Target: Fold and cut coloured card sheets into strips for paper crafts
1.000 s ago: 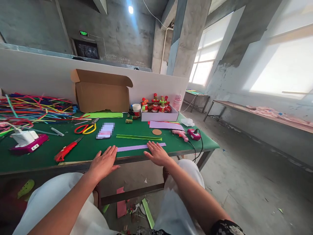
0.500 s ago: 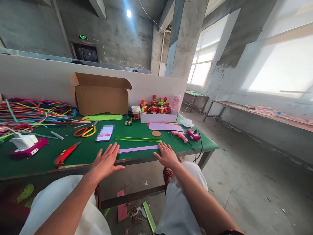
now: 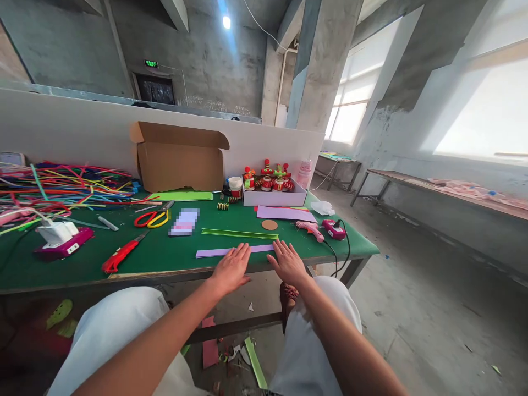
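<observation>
A narrow purple paper strip (image 3: 211, 253) lies flat along the front edge of the green table. My left hand (image 3: 231, 268) rests with its fingers stretched out over the middle of the strip. At the strip's right end, my right hand (image 3: 287, 262) lies flat, its fingertips on the paper and partly covering that end. Both hands are open. Just behind them, a folded green paper strip (image 3: 239, 234) runs nearly parallel to the purple one. A brown cardboard disc (image 3: 269, 225) sits beyond its right end.
To the left are red-handled cutters (image 3: 120, 256), scissors (image 3: 154, 216), a phone (image 3: 184, 222) and a pile of pipe cleaners (image 3: 74, 184). A pink glue gun (image 3: 311, 230) lies right, before purple paper sheets (image 3: 284, 213) and a box of red figures (image 3: 272, 198).
My left hand has slid right along the purple strip, from its left end to its middle, uncovering that end. My right hand stays at the right end. The view has turned slightly left.
</observation>
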The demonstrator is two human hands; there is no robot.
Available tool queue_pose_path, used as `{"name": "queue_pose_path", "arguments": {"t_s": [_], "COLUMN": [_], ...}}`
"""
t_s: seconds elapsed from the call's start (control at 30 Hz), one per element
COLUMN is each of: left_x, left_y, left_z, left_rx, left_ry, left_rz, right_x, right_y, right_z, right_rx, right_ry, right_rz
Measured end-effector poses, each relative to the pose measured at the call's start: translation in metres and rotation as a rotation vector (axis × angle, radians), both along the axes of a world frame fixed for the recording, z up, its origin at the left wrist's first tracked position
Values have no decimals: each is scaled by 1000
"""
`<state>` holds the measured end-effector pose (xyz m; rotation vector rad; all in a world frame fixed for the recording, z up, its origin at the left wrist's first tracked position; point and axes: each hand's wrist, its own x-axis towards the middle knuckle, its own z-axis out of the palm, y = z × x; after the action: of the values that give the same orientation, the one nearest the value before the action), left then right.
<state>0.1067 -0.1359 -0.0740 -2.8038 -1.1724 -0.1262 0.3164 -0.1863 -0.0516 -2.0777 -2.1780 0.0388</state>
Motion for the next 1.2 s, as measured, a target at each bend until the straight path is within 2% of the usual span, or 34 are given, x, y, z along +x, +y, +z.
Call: {"name": "queue_pose_path", "arguments": {"t_s": [0.17,0.27,0.43,0.53,0.6,0.63,0.7,0.8,0.9,1.0,1.2], "left_x": [-71,-99,-112,-111,-110,-110,-110,-112,-114,-114,-111], "left_y": [-3,-8,-16,-17,-17,-17,-17,-16,-16,-17,-17], "left_z": [-4,-5,-8,-11,-12,-13,-13,-13,-12,-12,-9], "left_rx": [54,77,113,132,139,142,144,141,135,127,111], "left_ry": [-7,-12,-42,-65,-75,-79,-85,-80,-73,-67,-67], "left_rz": [101,178,265,289,291,290,287,284,277,275,286], "right_x": [-1,-2,1,-7,-28,-44,-83,-142,-167,-150,-75], "right_y": [1,1,1,-2,-3,-2,1,11,18,15,0], "right_z": [-1,-2,1,10,16,18,17,6,-4,-5,7], "right_rx": [12,8,-12,-4,69,124,175,166,171,135,39], "right_ry": [9,6,12,20,28,37,74,112,142,139,97], "right_rz": [-4,-3,-12,-94,-121,-86,98,371,399,354,209]}}
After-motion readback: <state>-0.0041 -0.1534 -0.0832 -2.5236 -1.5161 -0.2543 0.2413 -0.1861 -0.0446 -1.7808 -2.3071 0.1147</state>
